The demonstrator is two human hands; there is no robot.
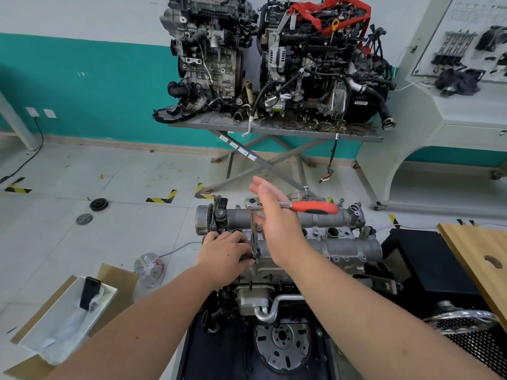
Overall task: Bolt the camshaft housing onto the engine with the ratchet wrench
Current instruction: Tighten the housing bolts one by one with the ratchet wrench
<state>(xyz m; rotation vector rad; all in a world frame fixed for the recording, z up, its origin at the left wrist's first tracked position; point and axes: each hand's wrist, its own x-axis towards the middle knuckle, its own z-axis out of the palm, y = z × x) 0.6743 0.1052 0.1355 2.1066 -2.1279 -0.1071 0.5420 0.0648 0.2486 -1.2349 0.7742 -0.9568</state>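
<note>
The housing [315, 237] sits in place on the engine [274, 311], and the ratchet [290, 207] stands on its extension over a near-edge bolt. The left hand [223, 255] curls round the socket end, while the right hand [277, 218] is spread open beside the handle, gripping nothing. Bolting looks midway; how many bolts are tight I cannot tell
</note>
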